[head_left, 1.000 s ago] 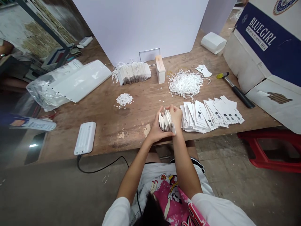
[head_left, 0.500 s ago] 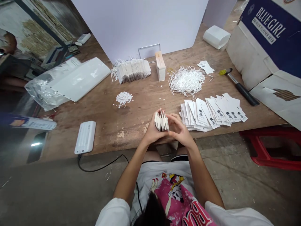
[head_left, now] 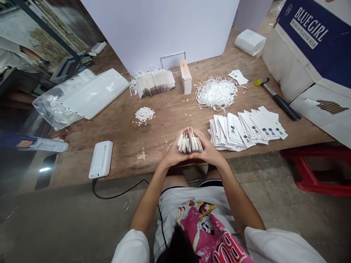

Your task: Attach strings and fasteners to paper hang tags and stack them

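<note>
A bundle of white cards [head_left: 185, 143] stands on edge between my two hands near the table's front edge. My left hand [head_left: 173, 153] is wrapped round its left side. On the other side my right hand [head_left: 208, 151] grips the right part of the bundle, and a narrow gap parts the cards in the middle. Just right of my right hand lies a fanned spread of white printed cards [head_left: 233, 131]. Beyond my hands are a heap of white strings [head_left: 216, 93], a small pile of white bits [head_left: 144, 114] and a row of upright strung cards [head_left: 155, 83].
A stack of cards [head_left: 187, 82] stands by a white panel [head_left: 164, 33]. At right are a hammer [head_left: 282, 104] and a beer carton [head_left: 298, 54]. A power bank [head_left: 101, 159] with a cable, a phone [head_left: 45, 171] and a plastic bag [head_left: 60, 104] lie left. A person [head_left: 16, 54] is at far left.
My right hand has moved left and closed on the cards, which now show a gap in the middle. The person at far left has shifted, an arm now reaching right.
</note>
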Motion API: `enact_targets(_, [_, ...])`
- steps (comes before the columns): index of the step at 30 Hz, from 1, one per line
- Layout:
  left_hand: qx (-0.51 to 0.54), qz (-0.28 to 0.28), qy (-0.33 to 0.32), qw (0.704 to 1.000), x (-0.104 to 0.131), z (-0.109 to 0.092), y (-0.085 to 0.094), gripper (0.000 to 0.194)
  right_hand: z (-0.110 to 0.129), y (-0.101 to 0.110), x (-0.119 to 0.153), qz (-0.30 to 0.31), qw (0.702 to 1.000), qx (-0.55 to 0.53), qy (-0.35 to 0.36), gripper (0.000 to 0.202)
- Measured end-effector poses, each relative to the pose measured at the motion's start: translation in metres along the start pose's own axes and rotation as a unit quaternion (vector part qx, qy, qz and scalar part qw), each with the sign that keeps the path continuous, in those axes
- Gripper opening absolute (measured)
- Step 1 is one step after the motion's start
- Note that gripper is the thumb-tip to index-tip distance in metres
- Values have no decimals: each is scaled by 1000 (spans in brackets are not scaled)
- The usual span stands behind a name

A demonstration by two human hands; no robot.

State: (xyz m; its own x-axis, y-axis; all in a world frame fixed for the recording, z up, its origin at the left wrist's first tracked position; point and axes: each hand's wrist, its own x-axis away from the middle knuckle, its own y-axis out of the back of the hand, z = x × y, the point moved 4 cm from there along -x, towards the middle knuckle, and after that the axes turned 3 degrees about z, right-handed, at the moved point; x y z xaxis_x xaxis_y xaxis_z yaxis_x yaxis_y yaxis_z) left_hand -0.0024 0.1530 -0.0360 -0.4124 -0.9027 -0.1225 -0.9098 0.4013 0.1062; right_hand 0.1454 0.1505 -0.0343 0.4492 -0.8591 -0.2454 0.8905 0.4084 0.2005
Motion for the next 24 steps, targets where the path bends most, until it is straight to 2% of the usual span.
enact_targets(3, [3,11,-1,1000,0,-3,1,100,-7,-2,-5,-9,1000,-17,-24,100])
enact_targets(7, [-28,13,-17,999,1,-7,3,71,-15,-2,-5,-85,990,-88,-71,76])
enact_targets(11, [-60,-34,-49,996,1,-6,6,52,-11,-3,-4,-93,991,-77,-52,57])
enact_targets(14, [-57,-57,-48,996,0,-5,8,55,-8,-3,-3,-95,992,-71,-46,56])
enact_targets(19, [-25,-41,-6,999,0,-2,5,60,-7,-4,-2,-122,990,-62,-34,56])
enact_targets(24, [-2,-101,24,995,3,10,0,56,-9,-5,-2,-118,990,-75,-28,58])
